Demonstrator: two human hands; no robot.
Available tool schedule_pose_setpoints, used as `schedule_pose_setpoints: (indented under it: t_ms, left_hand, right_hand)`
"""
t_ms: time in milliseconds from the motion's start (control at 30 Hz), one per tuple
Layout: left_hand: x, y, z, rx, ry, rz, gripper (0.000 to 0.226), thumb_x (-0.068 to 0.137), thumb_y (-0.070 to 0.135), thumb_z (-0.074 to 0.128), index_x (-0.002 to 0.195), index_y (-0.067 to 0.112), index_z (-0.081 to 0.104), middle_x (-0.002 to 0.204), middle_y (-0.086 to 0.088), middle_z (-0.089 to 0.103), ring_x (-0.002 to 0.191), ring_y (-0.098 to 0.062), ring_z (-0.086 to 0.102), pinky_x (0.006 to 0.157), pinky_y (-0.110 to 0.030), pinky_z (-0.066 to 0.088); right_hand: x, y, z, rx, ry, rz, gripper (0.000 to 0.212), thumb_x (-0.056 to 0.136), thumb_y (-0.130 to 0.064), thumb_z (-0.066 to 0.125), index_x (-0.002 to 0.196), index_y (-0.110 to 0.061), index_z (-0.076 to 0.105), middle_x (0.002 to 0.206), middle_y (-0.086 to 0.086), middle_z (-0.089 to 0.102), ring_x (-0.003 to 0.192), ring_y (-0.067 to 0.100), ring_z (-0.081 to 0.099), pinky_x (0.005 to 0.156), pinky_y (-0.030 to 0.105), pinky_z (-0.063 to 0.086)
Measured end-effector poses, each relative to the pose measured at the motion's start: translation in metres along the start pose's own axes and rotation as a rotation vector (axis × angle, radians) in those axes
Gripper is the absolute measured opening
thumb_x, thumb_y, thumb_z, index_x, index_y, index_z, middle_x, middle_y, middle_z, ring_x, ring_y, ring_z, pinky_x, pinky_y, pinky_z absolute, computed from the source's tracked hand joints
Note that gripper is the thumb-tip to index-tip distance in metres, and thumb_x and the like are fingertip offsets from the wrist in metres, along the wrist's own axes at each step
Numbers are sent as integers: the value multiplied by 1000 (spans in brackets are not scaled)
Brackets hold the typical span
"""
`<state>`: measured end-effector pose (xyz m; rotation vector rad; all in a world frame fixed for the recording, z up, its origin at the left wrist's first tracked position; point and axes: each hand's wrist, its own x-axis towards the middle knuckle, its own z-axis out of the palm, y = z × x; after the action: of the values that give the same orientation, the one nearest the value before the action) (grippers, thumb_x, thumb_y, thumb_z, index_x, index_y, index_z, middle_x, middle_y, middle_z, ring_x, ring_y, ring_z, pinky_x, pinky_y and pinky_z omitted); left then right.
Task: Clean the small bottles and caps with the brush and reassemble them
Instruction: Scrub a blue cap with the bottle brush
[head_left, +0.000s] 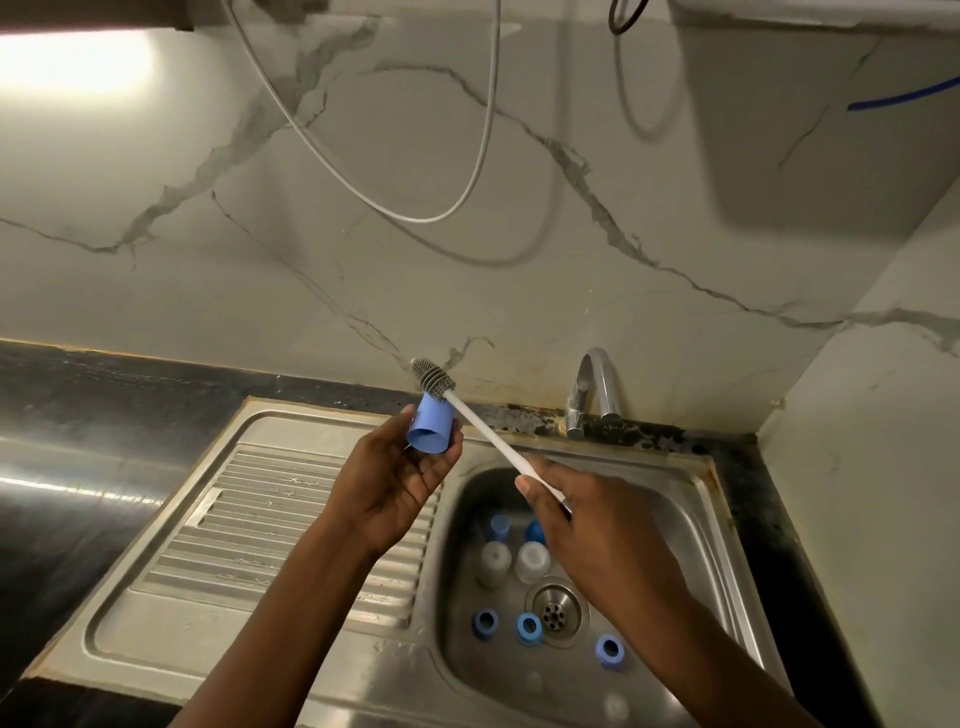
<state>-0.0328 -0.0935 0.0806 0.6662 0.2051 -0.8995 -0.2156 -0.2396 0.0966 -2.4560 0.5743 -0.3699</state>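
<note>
My left hand (402, 480) holds a small light-blue bottle (431, 428) above the sink's draining board, fingers curled round it. My right hand (582, 514) grips the white handle of a bottle brush (485, 428). Its grey bristle head (432, 375) sticks out just beyond the far end of the bottle. Down in the sink basin (675, 499) lie two clear small bottles (514, 561), a blue bottle (497, 527), a dark blue piece (535, 531) and three blue ring caps (529, 626).
The steel sink has a ribbed draining board (270, 519) on the left and a drain (555, 613) in the basin. A chrome tap (592, 389) stands at the back. Black counter (78, 467) lies left. A marble wall with hanging cables rises behind.
</note>
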Motion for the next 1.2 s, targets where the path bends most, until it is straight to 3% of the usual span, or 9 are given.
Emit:
schedule_pose_setpoints:
  t_ms: [133, 267, 467, 567, 700, 900, 1000, 1100, 1200]
  left_hand:
    - [2, 3, 1, 154, 90, 81, 57, 82, 20, 78, 132, 0, 60, 124, -24, 65, 104, -30, 71, 88, -40, 64]
    - [10, 13, 1, -12, 115, 107, 40, 99, 16, 67, 133, -3, 58, 117, -25, 69, 100, -32, 73, 80, -42, 66]
    - [7, 8, 2, -86, 62, 70, 32, 104, 19, 61, 127, -3, 59, 113, -27, 73, 90, -33, 79, 80, -42, 66]
    - [0, -3, 2, -119, -4, 12, 39, 103, 20, 60, 135, -3, 55, 117, -29, 72, 98, -33, 77, 87, -40, 64]
    - [-6, -7, -1, 30, -59, -20, 51, 100, 23, 63, 144, -2, 53, 119, -26, 69, 88, -27, 74, 81, -33, 64]
    - [-4, 15, 2, 80, -30, 68, 52, 100, 24, 62, 144, -2, 52, 108, -24, 71, 79, -22, 68, 71, -28, 62]
    - [-4, 24, 1, 139, -22, 75, 42, 98, 25, 62, 132, -1, 58, 104, -23, 71, 74, -20, 63, 65, -25, 60]
    - [-6, 26, 3, 229, -17, 74, 31, 97, 25, 61, 120, 3, 62, 96, -22, 71, 68, -19, 58, 58, -22, 57]
    - [-6, 21, 4, 286, -36, 52, 40, 94, 26, 63, 126, 3, 59, 93, -22, 70, 64, -18, 58, 56, -23, 56]
  right_hand:
    - [-6, 5, -1, 11, -16, -23, 45, 103, -55, 45, 141, -36, 59, 73, -17, 60, 65, -3, 64, 63, 14, 53]
    - [-23, 11, 4, 59, -59, -13, 55, 98, -66, 34, 146, -46, 52, 72, -14, 63, 76, -5, 64, 62, 18, 53]
    - [-30, 12, 7, 81, -20, 17, 56, 97, -70, 32, 145, -48, 51, 72, -13, 64, 78, -5, 65, 59, 15, 49]
    - [-21, 14, 6, 82, -14, 27, 52, 99, -68, 35, 140, -44, 55, 73, -14, 64, 73, -4, 66, 59, 18, 53]
    - [-8, 14, -2, 69, 22, 28, 42, 102, -54, 48, 136, -34, 64, 70, -20, 58, 68, -8, 64, 60, 13, 52]
    - [-13, 14, -15, 37, 76, -48, 42, 101, -53, 48, 131, -31, 67, 64, -22, 53, 66, -14, 61, 54, 9, 45]
    - [-19, 18, -14, 0, 58, -66, 43, 100, -61, 43, 133, -40, 61, 74, -16, 66, 67, -7, 66, 57, 15, 53]
    - [-24, 22, -11, 7, 72, -78, 31, 102, -61, 45, 125, -43, 55, 66, -12, 63, 56, 5, 64, 49, 29, 55]
    - [-22, 21, -12, -8, 68, -83, 41, 101, -62, 43, 135, -43, 56, 68, -13, 65, 61, 3, 66, 54, 25, 56]
